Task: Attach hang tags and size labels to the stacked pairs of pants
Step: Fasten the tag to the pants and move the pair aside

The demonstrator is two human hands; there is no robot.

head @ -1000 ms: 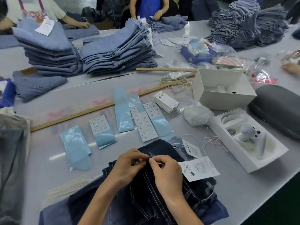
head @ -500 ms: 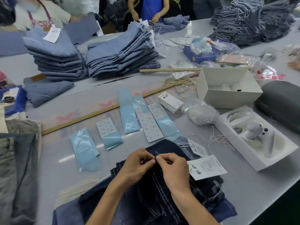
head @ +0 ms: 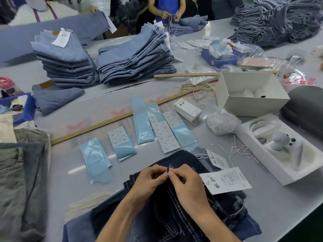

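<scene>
Little has shifted since a second ago: both hands stay pinched together at the same spot on the dark jeans (head: 162, 215), and the person at the upper left now holds up a long pale-blue pair.

At the bottom centre, the left hand (head: 149, 179) and right hand (head: 187, 184) curl their fingertips onto a small loop at the jeans' top edge. A hang tag (head: 225, 180) lies on the jeans just right of the right hand; a second tag (head: 217, 158) sits just above it. Above the hands, label sheets (head: 166, 133) on blue backing lie in a row on the table (head: 288, 206), below a long ruler (head: 108, 122). A tag stack (head: 188, 110) sits right of them. Folded jean stacks (head: 134, 56) stand toward the upper left.
</scene>
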